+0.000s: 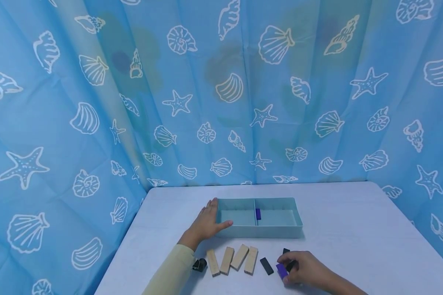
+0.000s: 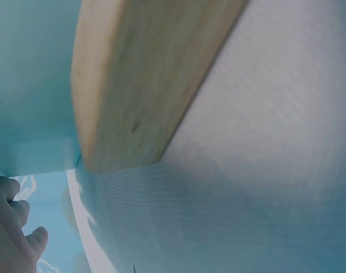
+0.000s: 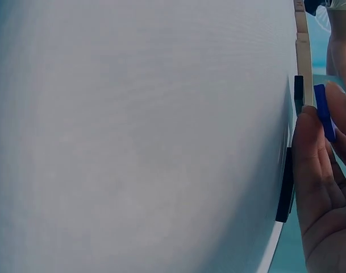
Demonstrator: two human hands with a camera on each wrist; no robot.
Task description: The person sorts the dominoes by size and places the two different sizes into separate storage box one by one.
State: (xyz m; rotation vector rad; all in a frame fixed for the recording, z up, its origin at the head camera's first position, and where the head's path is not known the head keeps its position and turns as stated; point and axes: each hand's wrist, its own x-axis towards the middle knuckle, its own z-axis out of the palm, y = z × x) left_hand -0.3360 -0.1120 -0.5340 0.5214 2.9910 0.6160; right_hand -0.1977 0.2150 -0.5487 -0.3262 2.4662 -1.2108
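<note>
My left hand (image 1: 205, 221) rests against the left end of a pale teal two-compartment tray (image 1: 260, 232), fingers spread along its side and thumb across the front rim. In front of the tray, my right hand (image 1: 305, 268) pinches a small purple block (image 1: 282, 271) between thumb and fingers. The right wrist view shows this purple block (image 3: 324, 112) held on its flat faces. Another purple block (image 1: 258, 214) leans at the divider inside the right compartment. Black blocks lie around the right hand: one black block (image 1: 266, 266) to its left, others partly hidden by the fingers.
Several wooden blocks (image 1: 227, 260) lie in a loose row before the tray, between both hands. A black device (image 1: 199, 265) sits at the left wrist. A blue shell-patterned curtain (image 1: 206, 102) hangs behind the white table (image 1: 339, 229).
</note>
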